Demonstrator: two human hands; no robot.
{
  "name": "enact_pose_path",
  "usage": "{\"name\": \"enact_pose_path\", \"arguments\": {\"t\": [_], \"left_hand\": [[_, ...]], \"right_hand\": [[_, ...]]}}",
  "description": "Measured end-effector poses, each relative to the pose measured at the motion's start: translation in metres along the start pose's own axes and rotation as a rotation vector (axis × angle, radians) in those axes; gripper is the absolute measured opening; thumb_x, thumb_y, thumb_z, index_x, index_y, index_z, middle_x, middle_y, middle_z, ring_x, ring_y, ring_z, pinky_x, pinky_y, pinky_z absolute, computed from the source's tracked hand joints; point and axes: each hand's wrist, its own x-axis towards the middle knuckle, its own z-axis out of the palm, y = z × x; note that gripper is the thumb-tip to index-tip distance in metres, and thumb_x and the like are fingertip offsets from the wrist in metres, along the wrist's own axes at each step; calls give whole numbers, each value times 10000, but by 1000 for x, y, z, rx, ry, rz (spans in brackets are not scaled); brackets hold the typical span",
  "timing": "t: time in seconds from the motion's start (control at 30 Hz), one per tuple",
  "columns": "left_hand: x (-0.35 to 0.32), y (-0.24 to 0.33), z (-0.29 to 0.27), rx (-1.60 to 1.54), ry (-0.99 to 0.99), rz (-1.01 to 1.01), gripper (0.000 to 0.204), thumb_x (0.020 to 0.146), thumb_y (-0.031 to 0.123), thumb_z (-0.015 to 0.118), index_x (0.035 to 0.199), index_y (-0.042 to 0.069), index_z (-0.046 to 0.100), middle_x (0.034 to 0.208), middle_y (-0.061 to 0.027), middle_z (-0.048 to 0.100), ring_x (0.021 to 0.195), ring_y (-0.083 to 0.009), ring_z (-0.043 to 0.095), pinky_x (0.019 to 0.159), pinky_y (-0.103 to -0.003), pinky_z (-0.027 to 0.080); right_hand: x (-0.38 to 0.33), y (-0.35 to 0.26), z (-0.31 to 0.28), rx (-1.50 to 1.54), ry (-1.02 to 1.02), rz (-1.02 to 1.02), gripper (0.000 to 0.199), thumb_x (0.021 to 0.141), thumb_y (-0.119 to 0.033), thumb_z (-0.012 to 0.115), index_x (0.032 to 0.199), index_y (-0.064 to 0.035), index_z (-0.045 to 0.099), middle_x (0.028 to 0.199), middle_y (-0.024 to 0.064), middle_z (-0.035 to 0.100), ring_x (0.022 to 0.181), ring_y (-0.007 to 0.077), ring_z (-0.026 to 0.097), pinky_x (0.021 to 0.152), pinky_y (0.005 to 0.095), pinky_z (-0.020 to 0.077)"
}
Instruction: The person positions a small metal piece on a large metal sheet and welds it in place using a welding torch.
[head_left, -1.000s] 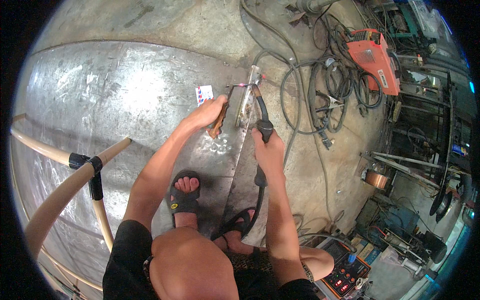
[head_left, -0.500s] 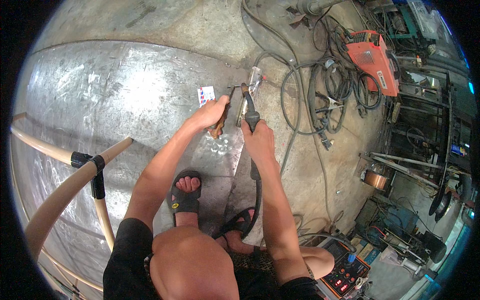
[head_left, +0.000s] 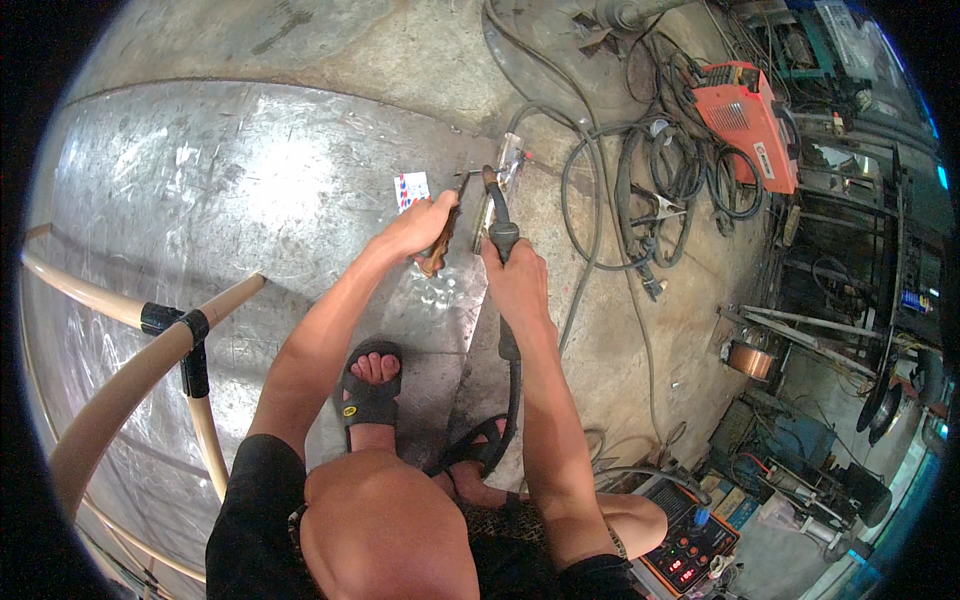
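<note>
My left hand (head_left: pixel 422 228) is closed round the brown, worn handles of a plier-like tool (head_left: pixel 434 262). Its dark jaws reach up to the tip of a welding torch (head_left: pixel 496 205), at the wire end; whether they grip the wire is too small to tell. My right hand (head_left: pixel 518 280) is wrapped round the torch's black handle, its bent neck pointing away from me. A shiny metal strip (head_left: pixel 511 158) lies on the floor beside and behind the torch head. Left of the jaws lies a small white card (head_left: pixel 411 188) with red and blue marks.
A metal sheet (head_left: pixel 200 170) covers the left floor, with a beige pipe frame (head_left: pixel 130 370) over it. Looped cables (head_left: pixel 630 190) lead to a red welding machine (head_left: pixel 745 125) at right. A control box (head_left: pixel 690 535) with red displays stands near my right knee, below a copper wire spool (head_left: pixel 750 360).
</note>
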Motion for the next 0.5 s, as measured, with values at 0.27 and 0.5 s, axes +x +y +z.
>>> {"name": "enact_pose_path", "arguments": {"t": [0.27,0.5], "left_hand": [[-1,-1,-4,0,-92,-105,593,1002,498,317,852,-5,594,646,-104,601,491,-225,583,453,-373,475],[-9,6,0,-67,-72,-102,520,974,448,332,782,10,538,585,-97,521,490,-225,566,489,-397,527]], "right_hand": [[-3,-6,0,-68,13,-20,509,910,-375,635,937,132,601,842,355,644,862,466,665,773,509,523],[-1,-3,4,1,38,6,474,919,-357,641,953,114,601,856,335,663,836,475,675,725,522,533]]}}
